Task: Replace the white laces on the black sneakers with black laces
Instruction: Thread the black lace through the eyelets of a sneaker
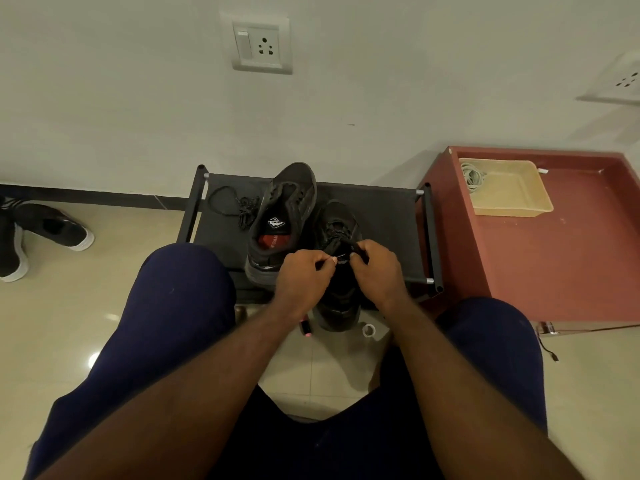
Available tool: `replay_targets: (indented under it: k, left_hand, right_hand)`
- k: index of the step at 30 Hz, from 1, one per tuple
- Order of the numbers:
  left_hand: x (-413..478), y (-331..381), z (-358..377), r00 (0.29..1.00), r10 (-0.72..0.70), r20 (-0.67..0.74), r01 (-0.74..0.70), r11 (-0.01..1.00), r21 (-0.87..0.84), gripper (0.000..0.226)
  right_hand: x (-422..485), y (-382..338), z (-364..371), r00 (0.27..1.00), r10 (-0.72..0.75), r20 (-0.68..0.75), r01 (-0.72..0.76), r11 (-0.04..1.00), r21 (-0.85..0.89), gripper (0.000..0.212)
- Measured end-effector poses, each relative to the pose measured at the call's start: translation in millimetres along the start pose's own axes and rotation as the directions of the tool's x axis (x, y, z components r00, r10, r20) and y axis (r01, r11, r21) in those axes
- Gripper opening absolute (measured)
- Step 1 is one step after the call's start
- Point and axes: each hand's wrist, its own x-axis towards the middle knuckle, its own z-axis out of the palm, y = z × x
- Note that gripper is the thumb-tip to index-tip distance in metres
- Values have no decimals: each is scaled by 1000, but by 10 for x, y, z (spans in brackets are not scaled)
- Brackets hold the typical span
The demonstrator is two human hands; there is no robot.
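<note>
Both hands work at the near sneaker, which stands on the surface right under the fingers. The left hand pinches the thin tip of the lace, and the right hand has its fingers curled round the same lace at the top eyelets; a short stretch runs between them. Black lace on a black upper in dim light is, I judge, the main risk: an eyelet is easily skipped or crossed wrongly, and which hole is aimed at cannot be told. The sneaker seems to overhang the edge below the wrists, so a hard tug could tip it off. The far sneaker leans just beyond the left fingers and could be knocked; a spare lace lies further beyond, to the left
</note>
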Motion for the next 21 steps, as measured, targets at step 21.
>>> replay_targets:
  k: [21]
  left_hand:
    - [-66,55,166,995,95,-27,-89,980,176,23]
  right_hand:
    - [-200,79,-66,984,112,140,-165,874,458,13]
